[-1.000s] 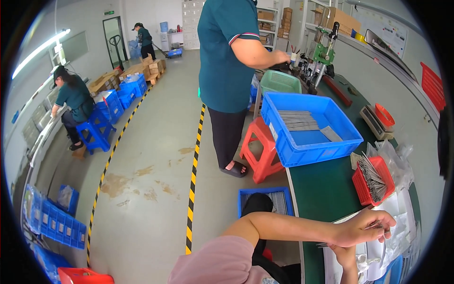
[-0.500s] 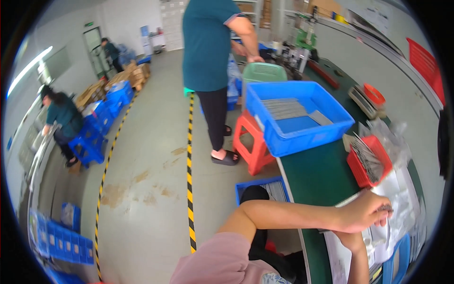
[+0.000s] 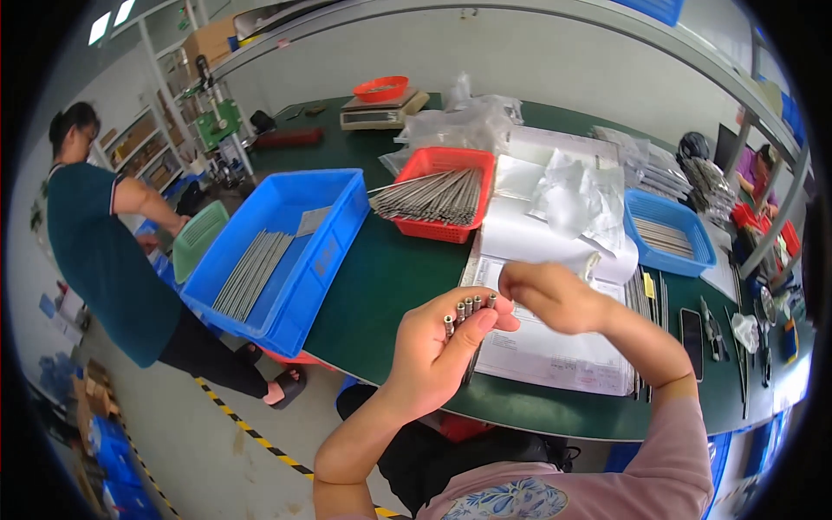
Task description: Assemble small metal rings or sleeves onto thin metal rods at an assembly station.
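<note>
Now the left hand [image 3: 433,354] has its grip closed on metal pieces [image 3: 461,312]; just beside, the right hand [image 3: 555,297] is curled, its grip unclear. Hands, crossed before, are uncrossed, probably giving easier access. Farther, a red basket [image 3: 436,231] stands on the bench [image 3: 381,299].

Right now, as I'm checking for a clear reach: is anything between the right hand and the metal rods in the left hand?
Nothing visible lies between the right hand and the exposed ends of the metal rods. The left hand, wrapped around them, hides their lower parts.
</note>
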A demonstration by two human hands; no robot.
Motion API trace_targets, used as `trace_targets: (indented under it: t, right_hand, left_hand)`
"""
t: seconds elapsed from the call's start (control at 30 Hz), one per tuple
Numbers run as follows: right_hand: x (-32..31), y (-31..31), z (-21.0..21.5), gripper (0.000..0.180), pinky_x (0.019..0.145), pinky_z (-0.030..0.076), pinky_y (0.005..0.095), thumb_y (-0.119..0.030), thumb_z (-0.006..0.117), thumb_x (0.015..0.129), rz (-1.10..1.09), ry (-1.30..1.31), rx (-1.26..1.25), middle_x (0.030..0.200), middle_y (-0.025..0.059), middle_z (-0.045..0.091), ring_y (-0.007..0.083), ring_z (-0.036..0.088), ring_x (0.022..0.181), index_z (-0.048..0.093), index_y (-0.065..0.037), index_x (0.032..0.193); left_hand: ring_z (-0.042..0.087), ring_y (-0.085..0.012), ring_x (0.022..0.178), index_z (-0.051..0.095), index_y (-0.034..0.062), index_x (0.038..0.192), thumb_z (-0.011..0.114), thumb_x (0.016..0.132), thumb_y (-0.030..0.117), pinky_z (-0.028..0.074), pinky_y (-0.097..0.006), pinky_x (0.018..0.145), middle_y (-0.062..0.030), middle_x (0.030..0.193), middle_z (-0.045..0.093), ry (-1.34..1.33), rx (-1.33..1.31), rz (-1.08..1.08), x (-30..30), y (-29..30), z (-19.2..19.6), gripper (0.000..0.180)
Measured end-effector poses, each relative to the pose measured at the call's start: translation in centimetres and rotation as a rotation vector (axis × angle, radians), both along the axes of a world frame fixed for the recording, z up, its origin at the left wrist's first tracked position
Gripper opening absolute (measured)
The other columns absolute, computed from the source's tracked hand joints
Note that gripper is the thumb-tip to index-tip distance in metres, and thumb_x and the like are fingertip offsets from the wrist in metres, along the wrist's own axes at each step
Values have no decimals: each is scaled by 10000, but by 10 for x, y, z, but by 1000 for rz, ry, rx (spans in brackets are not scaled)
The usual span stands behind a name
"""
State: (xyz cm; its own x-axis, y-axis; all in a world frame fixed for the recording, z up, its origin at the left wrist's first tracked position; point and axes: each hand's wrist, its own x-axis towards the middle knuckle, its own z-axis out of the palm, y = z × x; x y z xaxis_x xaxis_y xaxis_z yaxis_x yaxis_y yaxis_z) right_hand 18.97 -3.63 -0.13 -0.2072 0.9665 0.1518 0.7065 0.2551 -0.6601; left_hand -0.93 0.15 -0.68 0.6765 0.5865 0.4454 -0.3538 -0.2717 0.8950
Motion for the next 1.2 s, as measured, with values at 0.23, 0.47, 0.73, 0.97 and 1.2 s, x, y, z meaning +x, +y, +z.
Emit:
trace_targets:
  t: [0.23,0.47,0.73,0.97,1.2]
  right_hand:
    - [-18,-11,62,85,682,452,297,27,557,786,173,99,554,792,92,563,201,565,744,581,4,864]
    - [-44,-8,69,54,586,458,217,22,538,828,248,512,508,754,50,556,91,559,672,551,26,880]
    - [-42,-1,67,53,501,438,217,47,510,828,295,403,515,699,50,545,76,546,537,531,33,875]
    - [-46,6,60,187,487,454,251,49,607,710,229,143,987,697,75,580,185,578,553,591,-6,888]
    - [-43,9,55,243,508,471,253,78,591,668,264,156,1033,691,107,611,189,598,578,619,33,905]
  left_hand:
    - [600,-146,789,553,-45,959,477,910,135,465,-259,746,-113,837,638,-35,39,52,-4,-2,1,201]
    - [600,-145,788,546,-57,962,467,911,131,466,-268,749,-117,837,638,-31,44,77,-8,-2,1,210]
    - [607,-154,791,533,-68,977,474,906,110,473,-272,744,-124,841,637,-26,92,83,-8,-2,3,200]
    - [608,-155,795,531,-71,975,471,906,100,476,-271,743,-124,838,639,-20,132,101,-8,-2,4,194]
    - [608,-144,779,537,-72,964,477,904,102,476,-258,737,-116,832,641,-54,119,117,-6,-3,6,194]
